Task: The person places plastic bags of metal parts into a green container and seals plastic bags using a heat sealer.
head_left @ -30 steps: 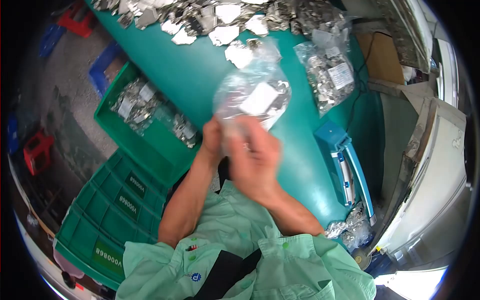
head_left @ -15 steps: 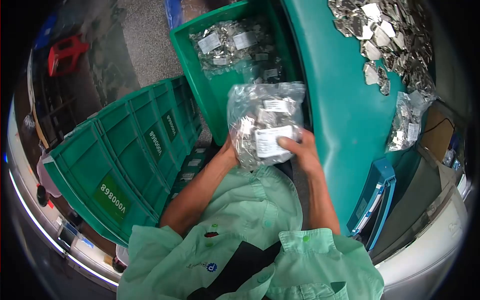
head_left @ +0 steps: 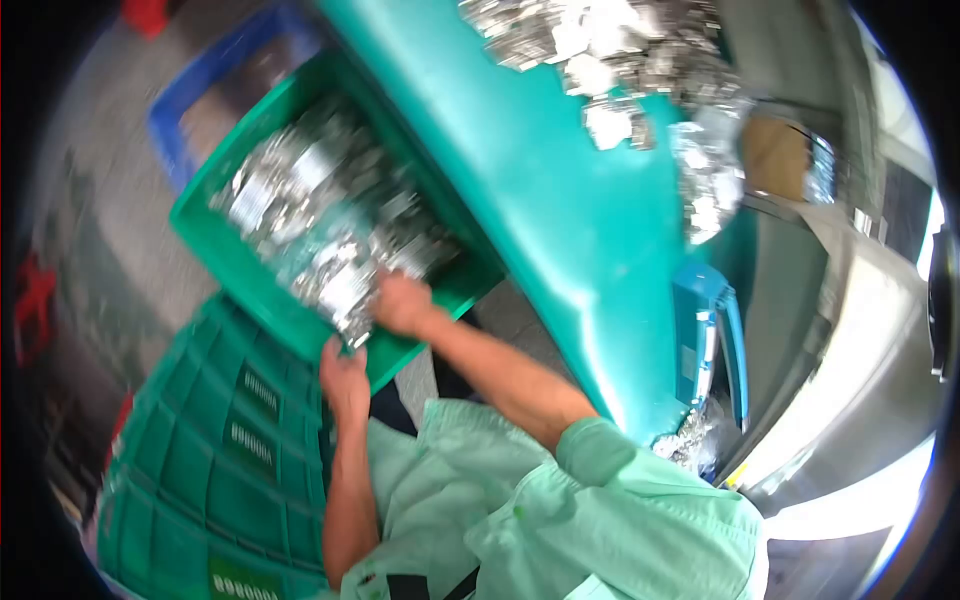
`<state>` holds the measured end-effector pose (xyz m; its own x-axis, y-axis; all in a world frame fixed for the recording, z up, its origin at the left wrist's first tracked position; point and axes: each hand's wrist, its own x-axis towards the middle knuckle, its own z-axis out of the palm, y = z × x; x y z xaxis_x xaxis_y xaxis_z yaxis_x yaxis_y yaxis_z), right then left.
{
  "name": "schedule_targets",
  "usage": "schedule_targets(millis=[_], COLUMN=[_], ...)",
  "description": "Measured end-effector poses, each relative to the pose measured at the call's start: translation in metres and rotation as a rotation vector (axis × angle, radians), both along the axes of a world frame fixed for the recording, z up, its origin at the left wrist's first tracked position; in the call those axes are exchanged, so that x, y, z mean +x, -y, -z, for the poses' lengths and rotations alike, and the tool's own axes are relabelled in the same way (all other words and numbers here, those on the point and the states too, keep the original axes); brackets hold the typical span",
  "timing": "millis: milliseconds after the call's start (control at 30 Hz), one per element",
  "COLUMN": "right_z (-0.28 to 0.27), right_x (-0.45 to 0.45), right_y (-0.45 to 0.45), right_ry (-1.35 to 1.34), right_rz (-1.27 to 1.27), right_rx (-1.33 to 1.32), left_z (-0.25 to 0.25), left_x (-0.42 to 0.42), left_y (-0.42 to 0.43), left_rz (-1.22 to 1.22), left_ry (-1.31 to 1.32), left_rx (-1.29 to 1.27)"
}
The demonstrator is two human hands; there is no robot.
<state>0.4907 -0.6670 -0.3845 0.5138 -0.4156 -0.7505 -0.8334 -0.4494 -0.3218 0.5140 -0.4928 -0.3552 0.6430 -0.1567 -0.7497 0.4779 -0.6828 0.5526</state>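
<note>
A clear plastic bag of shiny metal pieces (head_left: 345, 285) with a white label lies inside the green crate (head_left: 215, 235), at its near end. My left hand (head_left: 345, 380) grips the bag's near end, by the crate's rim. On the bag's right side, my right hand (head_left: 402, 303) is closed against it, with the fingers partly hidden and smeared by motion. Beyond it in the crate lie several similar labelled bags (head_left: 275, 180), also blurred.
A green table (head_left: 540, 220) bears loose metal pieces (head_left: 600, 50), a filled plastic bag (head_left: 710, 175) and a blue bag sealer-like device (head_left: 700, 330). Green crates (head_left: 190, 460) are stacked at lower left. A blue crate (head_left: 175, 130) stands behind the green one.
Both hands have moved the bag from in front of my body down into the green crate. The camera view has turned and swung toward the crate.
</note>
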Motion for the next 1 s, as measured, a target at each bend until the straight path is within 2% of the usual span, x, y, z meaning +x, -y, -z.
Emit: schedule_targets(millis=[67,100,133,167,200,233,300,367,433,467,533,567,600,667,733,767,800,867,900,933,967,1000], right_z=[-0.061,-0.118,-0.152,-0.188,-0.215,-0.250,-0.261,-0.258,-0.223,-0.216,-0.211,-0.210,-0.206,-0.206,-0.218,-0.220,-0.218,-0.207,-0.204,-0.202,-0.205,-0.202], right_x=[-0.015,-0.012,-0.026,-0.039,-0.055,-0.069,-0.126,-0.185,-0.242,-0.245,-0.237,-0.233,-0.237,-0.236,-0.226,-0.225,-0.226,-0.228,-0.229,-0.232,-0.243,-0.249], right_y=[0.011,0.034,0.048,0.078,0.110,0.151,0.260,0.372,0.464,0.474,0.475,0.460,0.449,0.413,0.364,0.340,0.317,0.273,0.268,0.266,0.271,0.266], right_ry=[0.166,0.237,0.477,0.595,0.726,0.588,0.660,0.474,0.338,0.289,0.186,0.187,0.197,0.176,0.156,0.162,0.283,0.513,0.622,0.727,0.605,0.686], right_rz=[-0.018,0.007,0.121,0.058,0.167,0.322,0.381,0.355,0.339,0.427,0.583,0.550,0.536,0.560,0.620,0.651,0.717,0.854,0.994,1.124,1.263,1.400], right_rx=[0.197,0.357,0.345,0.168,-0.100,-0.277,-0.779,-1.139,-1.291,-1.105,-0.722,-0.827,-0.812,-0.775,-0.657,-0.554,-0.542,-0.483,-0.368,-0.232,-0.065,0.095], left_z=[-0.033,-0.044,-0.052,-0.059,-0.067,-0.076,-0.097,-0.120,-0.152,-0.162,-0.170,-0.179,-0.189,-0.183,-0.179,-0.171,-0.165,-0.170,-0.172,-0.170,-0.167,-0.162], left_x=[-0.005,-0.002,0.004,0.012,0.022,0.031,0.050,0.057,0.047,0.040,0.016,0.000,-0.016,-0.051,-0.068,-0.076,-0.080,-0.069,-0.064,-0.063,-0.062,-0.062], left_y=[-0.001,0.002,0.005,0.012,0.023,0.035,0.063,0.098,0.145,0.167,0.213,0.241,0.269,0.317,0.359,0.372,0.381,0.385,0.387,0.387,0.382,0.376], left_rz=[0.209,0.233,0.261,0.291,0.278,0.267,0.235,0.255,0.289,0.365,0.422,0.444,0.468,0.575,0.758,0.783,0.810,0.678,0.597,0.531,0.431,0.453], left_ry=[0.142,0.118,0.093,0.067,0.101,0.114,0.147,0.200,0.265,0.278,0.146,0.057,-0.036,0.026,0.024,0.153,0.280,0.069,-0.030,-0.304,-0.562,-0.654], left_rx=[0.037,-0.012,-0.059,-0.102,-0.143,-0.203,-0.316,-0.372,-0.437,-0.489,-0.650,-0.669,-0.687,-0.695,-0.588,-0.583,-0.570,-0.497,-0.473,-0.615,-0.752,-0.702])
